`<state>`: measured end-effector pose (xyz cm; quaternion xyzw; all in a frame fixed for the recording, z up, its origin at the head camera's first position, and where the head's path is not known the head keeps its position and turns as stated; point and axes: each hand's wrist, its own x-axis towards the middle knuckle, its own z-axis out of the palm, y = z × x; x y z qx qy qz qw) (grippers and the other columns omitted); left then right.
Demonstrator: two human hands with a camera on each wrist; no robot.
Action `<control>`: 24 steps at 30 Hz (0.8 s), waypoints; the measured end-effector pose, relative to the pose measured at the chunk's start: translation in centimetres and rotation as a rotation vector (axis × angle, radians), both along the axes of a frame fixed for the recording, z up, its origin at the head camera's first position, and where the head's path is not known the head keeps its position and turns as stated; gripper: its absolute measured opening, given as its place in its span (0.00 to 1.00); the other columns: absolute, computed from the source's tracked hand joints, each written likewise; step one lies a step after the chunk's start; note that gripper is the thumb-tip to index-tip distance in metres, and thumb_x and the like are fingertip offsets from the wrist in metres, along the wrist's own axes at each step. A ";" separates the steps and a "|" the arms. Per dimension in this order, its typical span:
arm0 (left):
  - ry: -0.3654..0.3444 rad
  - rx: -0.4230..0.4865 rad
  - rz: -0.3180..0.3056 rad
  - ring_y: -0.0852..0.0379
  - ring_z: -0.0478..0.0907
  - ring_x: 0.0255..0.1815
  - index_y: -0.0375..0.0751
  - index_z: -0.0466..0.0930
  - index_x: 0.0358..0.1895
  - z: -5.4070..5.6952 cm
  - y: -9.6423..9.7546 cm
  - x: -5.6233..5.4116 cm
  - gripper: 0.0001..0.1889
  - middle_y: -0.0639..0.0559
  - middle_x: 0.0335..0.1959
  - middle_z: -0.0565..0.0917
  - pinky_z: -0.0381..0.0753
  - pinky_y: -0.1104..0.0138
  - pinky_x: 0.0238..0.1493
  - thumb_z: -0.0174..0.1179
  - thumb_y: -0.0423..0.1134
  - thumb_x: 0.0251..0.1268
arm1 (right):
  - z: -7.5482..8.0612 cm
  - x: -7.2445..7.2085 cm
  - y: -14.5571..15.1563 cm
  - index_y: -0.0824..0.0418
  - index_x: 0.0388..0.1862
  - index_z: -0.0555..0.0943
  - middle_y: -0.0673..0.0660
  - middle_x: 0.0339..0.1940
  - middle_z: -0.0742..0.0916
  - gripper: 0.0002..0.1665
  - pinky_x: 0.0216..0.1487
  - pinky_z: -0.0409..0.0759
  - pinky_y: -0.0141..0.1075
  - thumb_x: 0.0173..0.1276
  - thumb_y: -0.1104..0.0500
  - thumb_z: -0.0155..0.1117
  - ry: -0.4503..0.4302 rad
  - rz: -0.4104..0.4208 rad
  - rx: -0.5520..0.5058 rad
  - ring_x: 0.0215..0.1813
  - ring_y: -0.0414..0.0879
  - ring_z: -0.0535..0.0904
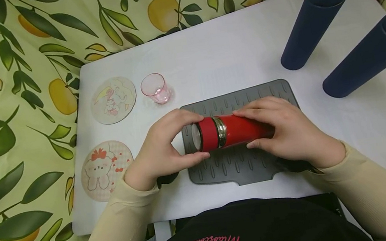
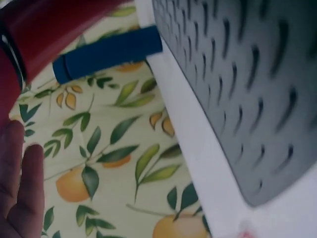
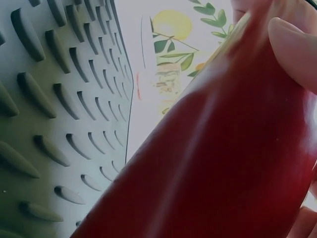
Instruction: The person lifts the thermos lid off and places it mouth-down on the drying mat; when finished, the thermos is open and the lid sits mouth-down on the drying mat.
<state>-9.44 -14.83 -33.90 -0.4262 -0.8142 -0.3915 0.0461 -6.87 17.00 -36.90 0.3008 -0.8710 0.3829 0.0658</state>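
One red flask (image 1: 241, 128), held over a grey mat (image 1: 216, 173), its body gripped between thumb and fingers of my right hand (image 1: 288, 129). Cap (image 1: 209, 134): pinched at opposite sides by my left hand (image 1: 157, 146).

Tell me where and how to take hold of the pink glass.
Probably best: wrap thumb and fingers round the side wall of the pink glass, coming from its right in the head view. It stands upright, mouth up, with bare white tabletop on that side; a round coaster lies to its left.
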 end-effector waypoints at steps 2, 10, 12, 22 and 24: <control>-0.085 0.065 0.016 0.51 0.85 0.58 0.35 0.84 0.63 -0.1 0.1 0.1 0.34 0.44 0.56 0.89 0.90 0.57 0.57 0.86 0.36 0.49 | 0.0 0.0 0.0 0.55 0.69 0.88 0.56 0.62 0.91 0.50 0.62 0.79 0.60 0.42 0.68 0.96 -0.005 0.000 -0.006 0.65 0.57 0.84; -0.310 0.303 0.057 0.52 0.83 0.57 0.27 0.82 0.64 -0.3 0.1 0.6 0.34 0.43 0.55 0.86 0.90 0.57 0.57 0.82 0.29 0.49 | 0.6 0.0 0.0 0.56 0.69 0.88 0.57 0.62 0.91 0.50 0.60 0.80 0.60 0.42 0.68 0.95 -0.003 -0.006 -0.020 0.64 0.57 0.84; -0.366 0.410 0.076 0.52 0.83 0.55 0.22 0.79 0.64 -0.3 -0.1 0.6 0.34 0.46 0.54 0.87 0.89 0.61 0.57 0.81 0.33 0.53 | 0.8 -0.1 0.1 0.56 0.69 0.88 0.58 0.62 0.91 0.50 0.60 0.80 0.60 0.42 0.68 0.95 -0.007 -0.021 -0.020 0.64 0.57 0.83; -0.357 0.430 0.223 0.49 0.81 0.60 0.22 0.77 0.68 -1.1 -1.5 0.4 0.35 0.51 0.61 0.83 0.87 0.66 0.56 0.77 0.21 0.52 | 1.4 -1.0 0.7 0.59 0.73 0.85 0.61 0.65 0.90 0.53 0.64 0.73 0.16 0.44 0.73 0.93 -0.044 -0.190 -0.173 0.66 0.44 0.82; -0.327 0.371 0.237 0.50 0.80 0.61 0.25 0.79 0.68 -1.4 -1.5 0.4 0.36 0.45 0.61 0.83 0.88 0.66 0.56 0.79 0.22 0.52 | 1.7 -1.5 0.6 0.59 0.74 0.84 0.62 0.66 0.90 0.53 0.64 0.73 0.15 0.46 0.73 0.92 -0.051 -0.230 -0.215 0.66 0.41 0.81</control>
